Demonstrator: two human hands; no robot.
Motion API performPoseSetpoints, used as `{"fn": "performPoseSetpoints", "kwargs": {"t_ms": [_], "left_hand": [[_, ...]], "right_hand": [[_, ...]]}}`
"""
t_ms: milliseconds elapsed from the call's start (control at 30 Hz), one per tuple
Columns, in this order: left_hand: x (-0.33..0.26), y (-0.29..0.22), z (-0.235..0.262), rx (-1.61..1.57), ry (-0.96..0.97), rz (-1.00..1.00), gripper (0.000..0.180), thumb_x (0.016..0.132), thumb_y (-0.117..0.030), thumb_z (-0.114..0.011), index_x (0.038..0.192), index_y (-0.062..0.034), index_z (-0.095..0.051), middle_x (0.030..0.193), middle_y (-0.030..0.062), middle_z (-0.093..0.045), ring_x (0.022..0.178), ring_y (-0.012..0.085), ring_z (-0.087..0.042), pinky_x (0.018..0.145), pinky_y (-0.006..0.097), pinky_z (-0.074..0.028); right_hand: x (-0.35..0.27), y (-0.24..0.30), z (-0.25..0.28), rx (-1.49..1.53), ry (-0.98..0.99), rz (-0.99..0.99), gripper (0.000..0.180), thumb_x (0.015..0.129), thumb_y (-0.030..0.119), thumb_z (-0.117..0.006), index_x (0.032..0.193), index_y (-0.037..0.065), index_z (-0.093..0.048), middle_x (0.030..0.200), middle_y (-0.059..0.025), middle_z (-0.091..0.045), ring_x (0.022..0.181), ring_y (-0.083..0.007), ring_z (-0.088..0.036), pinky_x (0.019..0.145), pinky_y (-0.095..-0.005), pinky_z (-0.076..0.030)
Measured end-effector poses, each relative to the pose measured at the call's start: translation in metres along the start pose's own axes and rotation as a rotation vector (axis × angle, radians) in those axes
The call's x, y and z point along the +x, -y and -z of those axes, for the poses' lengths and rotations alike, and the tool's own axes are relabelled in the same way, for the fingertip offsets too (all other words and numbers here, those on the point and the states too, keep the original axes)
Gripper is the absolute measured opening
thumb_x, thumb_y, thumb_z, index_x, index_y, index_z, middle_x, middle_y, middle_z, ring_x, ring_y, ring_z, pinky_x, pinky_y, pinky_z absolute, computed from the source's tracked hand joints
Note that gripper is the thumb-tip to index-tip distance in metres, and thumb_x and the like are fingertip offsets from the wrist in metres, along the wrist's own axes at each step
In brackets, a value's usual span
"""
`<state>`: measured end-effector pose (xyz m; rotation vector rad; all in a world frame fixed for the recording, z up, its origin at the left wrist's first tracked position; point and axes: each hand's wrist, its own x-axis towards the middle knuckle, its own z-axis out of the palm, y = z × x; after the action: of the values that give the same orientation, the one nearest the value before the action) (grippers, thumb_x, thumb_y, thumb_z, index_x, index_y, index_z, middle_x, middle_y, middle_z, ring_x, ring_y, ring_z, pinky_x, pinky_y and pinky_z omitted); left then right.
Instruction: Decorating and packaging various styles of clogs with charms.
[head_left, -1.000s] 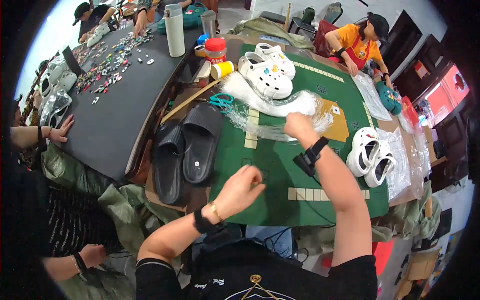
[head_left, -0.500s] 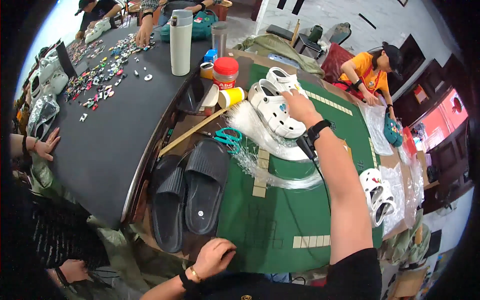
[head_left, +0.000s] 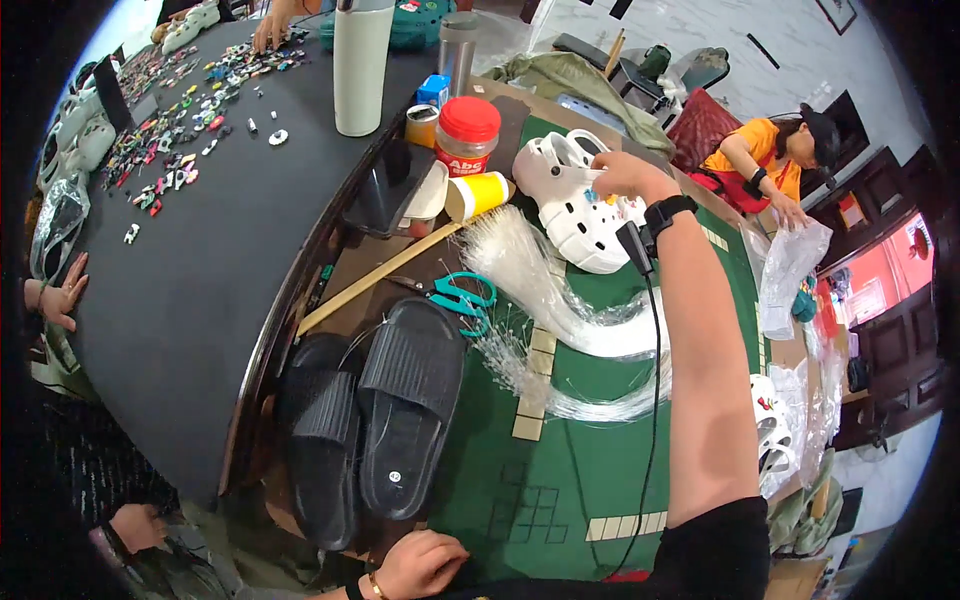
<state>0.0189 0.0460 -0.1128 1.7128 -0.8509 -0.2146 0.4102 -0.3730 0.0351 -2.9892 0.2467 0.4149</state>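
Note:
My right hand (head_left: 632, 178) reaches out to a pair of white clogs (head_left: 572, 222) at the far middle of the green mat, its fingers curled on the upper rim of a clog. The pair sits tilted and pressed together, and small charms show on the clog beneath the hand. My left hand (head_left: 422, 566) rests at the table's near edge with its fingers curled in and nothing visible in them. Beside it lies a pair of black slide sandals (head_left: 405, 415).
Clear plastic strands (head_left: 600, 325), teal-handled scissors (head_left: 462, 298) and a wooden stick (head_left: 385, 268) lie near the sandals. A red-lidded jar (head_left: 467, 135) and a white tumbler (head_left: 361, 75) stand farther back. Loose charms (head_left: 185, 150) cover the dark table. A person in orange handles a plastic bag (head_left: 793, 275).
My right hand has closed on the white clogs, which now sit tilted and closer together. The person in orange has raised a plastic bag. The whole view has shifted slightly.

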Motion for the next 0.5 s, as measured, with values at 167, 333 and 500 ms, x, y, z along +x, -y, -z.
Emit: {"fn": "performPoseSetpoints", "kwargs": {"t_ms": [167,333,500], "left_hand": [[-0.003,-0.004,0.001,0.018,-0.023,-0.019,0.021,0.077,0.002,-0.067,0.096,-0.0043,-0.060,0.090,0.0143,-0.062,0.078,0.0332,-0.058,0.068,0.041,-0.047],[-0.007,0.005,-0.007,0.065,0.018,0.027,0.021,0.073,-0.003,-0.074,0.091,-0.0070,-0.065,0.091,0.0088,-0.066,0.081,0.0280,-0.064,0.070,0.037,-0.051],[-0.002,0.002,-0.009,0.089,-0.063,-0.052,0.020,0.072,0.000,-0.073,0.089,-0.0051,-0.064,0.089,0.0098,-0.065,0.081,0.0293,-0.063,0.071,0.038,-0.051]], "right_hand": [[-0.011,0.022,-0.005,-0.206,0.067,0.127,0.047,0.065,0.025,-0.066,0.108,0.006,-0.069,0.105,-0.0191,-0.068,0.096,-0.0351,-0.066,0.082,-0.0396,-0.053],[-0.024,0.004,-0.017,-0.255,-0.040,0.127,0.044,0.064,0.023,-0.066,0.105,0.008,-0.071,0.103,-0.0227,-0.068,0.100,-0.0359,-0.064,0.090,-0.0405,-0.051],[-0.100,-0.012,0.005,-0.359,-0.335,0.348,0.025,0.074,0.020,-0.062,0.092,0.003,-0.070,0.107,-0.0213,-0.056,0.090,-0.0415,-0.062,0.088,-0.0450,-0.050]]}}
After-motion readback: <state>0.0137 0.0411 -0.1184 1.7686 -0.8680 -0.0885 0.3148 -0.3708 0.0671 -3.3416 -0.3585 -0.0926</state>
